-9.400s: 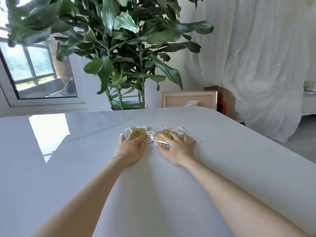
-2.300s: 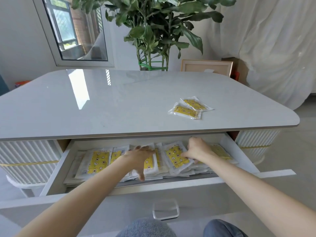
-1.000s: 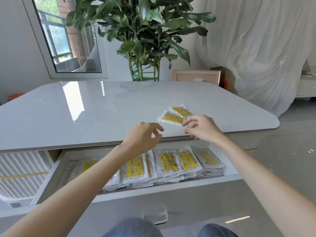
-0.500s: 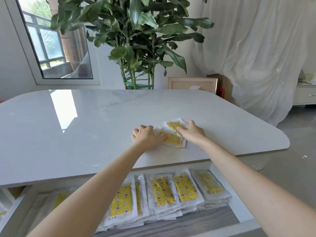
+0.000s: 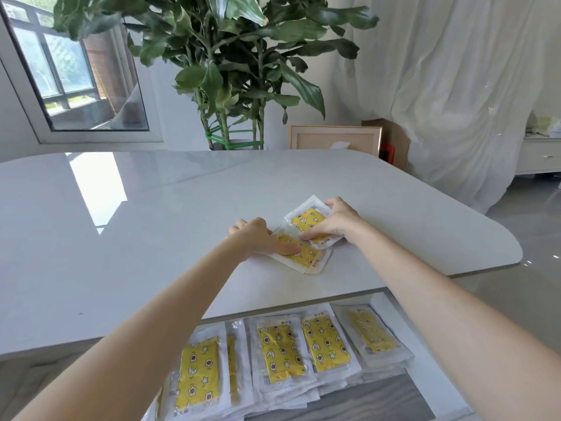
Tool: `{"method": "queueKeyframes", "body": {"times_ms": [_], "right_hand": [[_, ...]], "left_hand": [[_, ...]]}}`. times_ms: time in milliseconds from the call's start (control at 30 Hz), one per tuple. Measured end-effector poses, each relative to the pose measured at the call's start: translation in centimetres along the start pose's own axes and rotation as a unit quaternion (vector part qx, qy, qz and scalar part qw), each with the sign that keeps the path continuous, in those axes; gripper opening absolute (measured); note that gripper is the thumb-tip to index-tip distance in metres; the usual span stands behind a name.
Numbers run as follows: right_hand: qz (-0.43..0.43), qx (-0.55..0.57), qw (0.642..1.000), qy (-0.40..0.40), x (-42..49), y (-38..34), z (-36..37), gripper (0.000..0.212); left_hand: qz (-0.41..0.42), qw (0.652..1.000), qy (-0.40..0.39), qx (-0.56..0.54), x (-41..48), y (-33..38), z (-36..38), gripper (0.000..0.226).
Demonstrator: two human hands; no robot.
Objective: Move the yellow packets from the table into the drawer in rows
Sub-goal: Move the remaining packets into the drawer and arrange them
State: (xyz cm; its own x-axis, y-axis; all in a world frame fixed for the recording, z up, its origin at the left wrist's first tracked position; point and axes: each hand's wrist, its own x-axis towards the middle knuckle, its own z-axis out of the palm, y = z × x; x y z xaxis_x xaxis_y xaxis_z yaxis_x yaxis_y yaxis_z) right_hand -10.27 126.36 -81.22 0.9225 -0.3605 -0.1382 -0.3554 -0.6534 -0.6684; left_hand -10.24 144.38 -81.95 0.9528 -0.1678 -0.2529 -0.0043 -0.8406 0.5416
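Lying on the desk [image 5: 151, 223], the near packet [image 5: 306, 258] and the far packet [image 5: 305, 221] are overlapping a bit. L hand [image 5: 261, 238] is gripping the near packet w/ thumb on top, fingers [image 5: 243, 227] curling at its far edge; R hand [image 5: 334, 223] is pinching the far packet, thumb on its face. More yellow packets [image 5: 303, 341] are lying in a row in the open drawer [image 5: 379, 401] below.

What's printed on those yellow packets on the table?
The packets show stars and moons on yellow, in white-edged wrappers; clearest in the head view.
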Motion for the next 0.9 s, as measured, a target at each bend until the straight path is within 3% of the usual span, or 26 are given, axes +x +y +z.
{"method": "queueKeyframes", "body": {"times_ms": [100,233,433,633,733,900], "right_hand": [[0.005,0.035,0.999,0.012,-0.2,0.4,0.2,0.094],[0.009,0.113,0.993,0.034,-1.1,1.1,0.0,0.072],[-0.012,0.214,0.976,0.04,-4.0,1.7,-1.2,0.042],[-0.044,0.279,0.959,-0.035,-10.1,2.9,-3.2,0.027],[-0.04,0.294,0.952,-0.072,-12.8,4.3,-3.8,0.026],[-0.015,0.301,0.94,-0.159,-16.3,6.8,-4.6,0.006]], "left_hand": [[0.01,0.999,-0.013,-0.045,-0.4,0.1,0.1,0.084],[0.025,0.988,-0.005,-0.152,-1.4,-0.3,-0.2,0.05],[0.026,0.953,-0.013,-0.3,-3.7,-1.5,-0.7,0.056],[0.075,0.927,-0.027,-0.367,-7.9,-2.2,-1.1,0.039],[0.08,0.917,-0.032,-0.389,-9.9,-2.8,-1.1,0.041],[0.071,0.91,-0.066,-0.404,-13.1,-3.9,-0.1,0.039]]}}
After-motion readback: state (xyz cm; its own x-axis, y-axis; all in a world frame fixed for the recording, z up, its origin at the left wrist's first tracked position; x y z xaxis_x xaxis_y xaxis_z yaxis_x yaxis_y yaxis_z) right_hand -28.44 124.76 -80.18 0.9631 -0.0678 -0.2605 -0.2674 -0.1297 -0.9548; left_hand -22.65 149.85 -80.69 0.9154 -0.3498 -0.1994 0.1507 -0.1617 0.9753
